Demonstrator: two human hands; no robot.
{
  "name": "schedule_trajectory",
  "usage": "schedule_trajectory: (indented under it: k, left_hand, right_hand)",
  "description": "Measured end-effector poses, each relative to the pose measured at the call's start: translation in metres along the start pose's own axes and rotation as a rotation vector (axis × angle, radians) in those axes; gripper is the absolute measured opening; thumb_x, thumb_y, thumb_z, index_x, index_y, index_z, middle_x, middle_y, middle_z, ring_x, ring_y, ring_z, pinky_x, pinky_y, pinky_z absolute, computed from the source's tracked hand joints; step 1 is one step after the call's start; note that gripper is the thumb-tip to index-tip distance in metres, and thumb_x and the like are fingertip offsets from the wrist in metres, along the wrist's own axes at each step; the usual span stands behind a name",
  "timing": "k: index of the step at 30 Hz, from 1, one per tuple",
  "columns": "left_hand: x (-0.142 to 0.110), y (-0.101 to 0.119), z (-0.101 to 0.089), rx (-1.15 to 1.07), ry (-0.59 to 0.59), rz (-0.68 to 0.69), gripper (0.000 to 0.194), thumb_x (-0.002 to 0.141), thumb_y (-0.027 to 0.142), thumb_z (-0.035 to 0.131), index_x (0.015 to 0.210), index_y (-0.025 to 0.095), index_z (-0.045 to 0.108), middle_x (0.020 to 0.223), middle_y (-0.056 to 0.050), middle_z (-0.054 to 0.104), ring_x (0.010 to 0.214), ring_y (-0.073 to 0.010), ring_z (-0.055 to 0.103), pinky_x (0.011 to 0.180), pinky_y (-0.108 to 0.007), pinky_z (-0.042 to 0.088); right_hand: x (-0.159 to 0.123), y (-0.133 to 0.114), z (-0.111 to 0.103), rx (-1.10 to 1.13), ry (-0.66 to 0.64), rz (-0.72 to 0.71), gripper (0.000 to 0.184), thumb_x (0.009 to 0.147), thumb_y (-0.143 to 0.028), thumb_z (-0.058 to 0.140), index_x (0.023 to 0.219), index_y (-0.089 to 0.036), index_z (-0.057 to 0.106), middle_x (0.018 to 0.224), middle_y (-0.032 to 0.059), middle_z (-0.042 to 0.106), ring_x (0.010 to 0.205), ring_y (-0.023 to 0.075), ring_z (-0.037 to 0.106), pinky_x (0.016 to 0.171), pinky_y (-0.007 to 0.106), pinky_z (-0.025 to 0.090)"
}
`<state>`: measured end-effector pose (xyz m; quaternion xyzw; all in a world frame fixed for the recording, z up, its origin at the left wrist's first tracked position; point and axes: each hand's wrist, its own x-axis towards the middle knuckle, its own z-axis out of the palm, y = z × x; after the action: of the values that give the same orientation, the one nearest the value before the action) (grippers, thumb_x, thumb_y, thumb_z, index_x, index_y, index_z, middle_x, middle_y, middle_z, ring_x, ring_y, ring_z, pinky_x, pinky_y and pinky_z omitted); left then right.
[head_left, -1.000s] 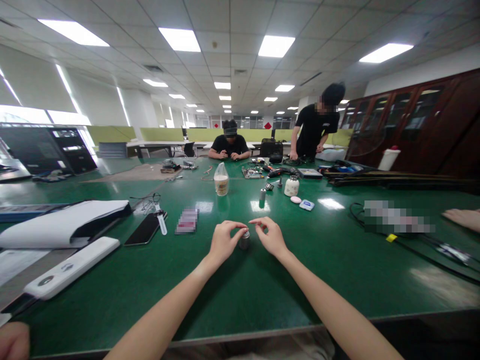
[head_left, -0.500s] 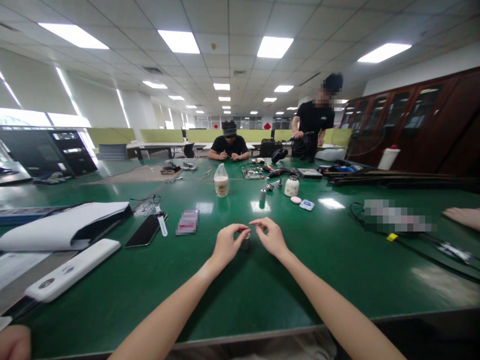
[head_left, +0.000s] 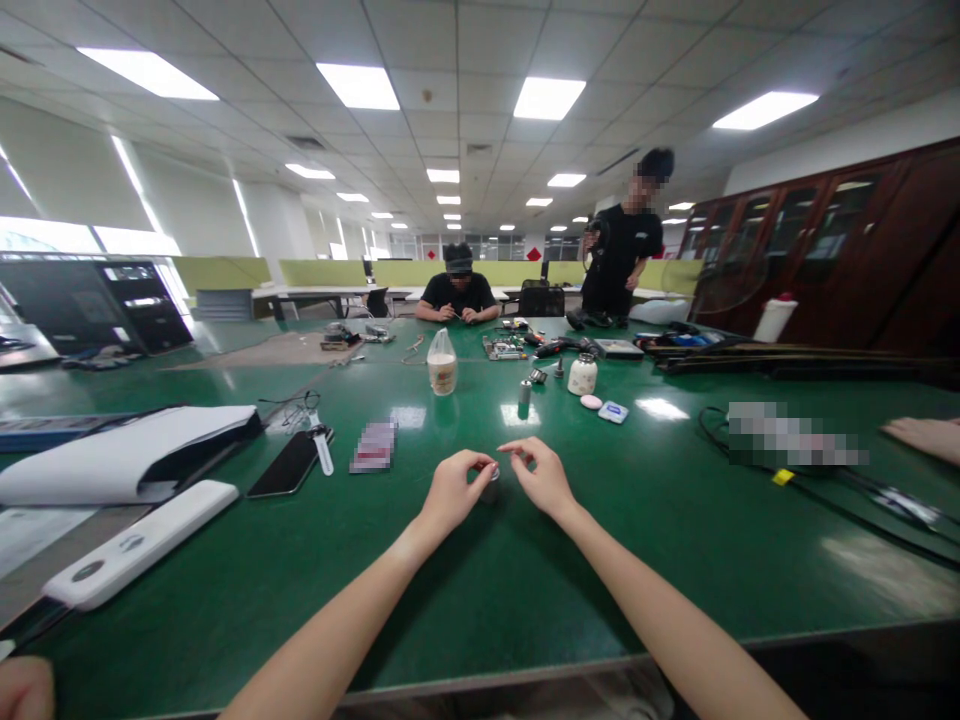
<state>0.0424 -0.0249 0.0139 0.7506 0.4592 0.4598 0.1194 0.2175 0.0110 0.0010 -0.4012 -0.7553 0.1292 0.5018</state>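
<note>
On the green table, my left hand (head_left: 459, 489) has its thumb and forefinger closed at the top of a small grey metal cylinder (head_left: 491, 489). Part of that cylinder is hidden behind the thumb. Just to the right hovers my right hand (head_left: 541, 476), its forefinger stretched toward the left fingertips and its thumb apart from it. Nothing shows between the right fingers. Farther off stands another small grey cylinder (head_left: 524, 392), upright.
A bagged cup (head_left: 442, 372), a white jar (head_left: 583, 375), a pink disc (head_left: 591, 402) and a small blue-white box (head_left: 613, 411) stand beyond. Leftward lie a phone (head_left: 283, 466) and a white bar-shaped device (head_left: 142, 545). Cables (head_left: 840, 500) run at right. Two people are across the table.
Both my hands stay nearly in place. The standing person across the table has raised the dark object in one hand and shifted slightly left.
</note>
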Motion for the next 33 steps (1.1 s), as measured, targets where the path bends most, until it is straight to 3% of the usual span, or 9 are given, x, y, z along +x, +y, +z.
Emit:
schedule_trajectory:
  k: [7,11,15,22,25,28,33]
  left_hand:
    - [-0.001,-0.004,-0.001,-0.025,-0.017,0.001,0.021,0.086,0.032,0.056,0.095,0.022,0.073,0.098,-0.004,0.07,0.092,-0.0178,0.064,0.086,-0.03,0.047]
    - [-0.001,-0.008,-0.003,-0.015,0.123,-0.044,0.029,0.091,0.038,0.047,0.101,0.019,0.067,0.101,-0.005,0.067,0.092,-0.018,0.062,0.083,-0.03,0.047]
    - [0.002,-0.016,-0.007,0.024,0.3,-0.118,0.03,0.093,0.038,0.04,0.098,0.018,0.062,0.096,-0.005,0.067,0.086,-0.0183,0.061,0.078,-0.03,0.046]
    - [0.003,-0.026,-0.011,0.08,0.301,-0.109,0.028,0.092,0.037,0.041,0.092,0.018,0.061,0.09,-0.004,0.066,0.08,-0.0179,0.06,0.075,-0.029,0.045]
    - [0.002,-0.026,-0.009,0.097,0.289,-0.104,0.028,0.092,0.037,0.041,0.091,0.019,0.061,0.088,-0.004,0.067,0.079,-0.0179,0.06,0.074,-0.028,0.045]
    - [0.001,-0.024,-0.008,0.101,0.268,-0.108,0.028,0.093,0.039,0.041,0.091,0.019,0.061,0.088,-0.004,0.066,0.078,-0.0177,0.06,0.073,-0.029,0.044]
    - [0.001,-0.024,-0.008,0.096,0.24,-0.119,0.028,0.092,0.04,0.041,0.091,0.019,0.061,0.088,-0.004,0.067,0.077,-0.0175,0.06,0.073,-0.029,0.044]
  right_hand:
    - [-0.001,-0.004,0.0,0.035,-0.067,0.018,0.024,0.085,-0.022,0.052,0.1,-0.025,0.071,0.086,0.0021,0.062,0.066,0.0109,0.054,0.065,0.024,0.044]
    - [-0.002,-0.01,0.002,-0.003,-0.187,-0.009,0.029,0.086,-0.036,0.058,0.112,-0.029,0.067,0.084,0.0008,0.06,0.065,0.0102,0.054,0.068,0.025,0.044]
    - [-0.002,-0.014,0.004,-0.07,-0.192,-0.014,0.023,0.083,-0.044,0.062,0.1,-0.032,0.072,0.084,-0.0004,0.06,0.065,0.0094,0.054,0.074,0.027,0.042]
    - [0.004,-0.015,0.009,0.012,-0.165,0.048,0.021,0.082,-0.043,0.062,0.088,-0.028,0.076,0.084,0.0011,0.061,0.071,0.012,0.057,0.074,0.027,0.043]
    - [0.011,-0.006,0.009,0.061,-0.104,0.114,0.026,0.083,-0.046,0.059,0.09,-0.027,0.075,0.086,0.0026,0.065,0.082,0.0156,0.059,0.078,0.029,0.043]
    - [0.015,0.012,0.006,-0.076,-0.055,0.208,0.024,0.083,-0.047,0.058,0.093,-0.032,0.074,0.097,0.0022,0.066,0.096,0.0192,0.057,0.09,0.036,0.038]
    - [0.011,0.04,0.004,-0.382,-0.163,0.326,0.016,0.081,-0.047,0.061,0.087,-0.041,0.074,0.114,0.002,0.061,0.115,0.0241,0.047,0.098,0.045,0.025]
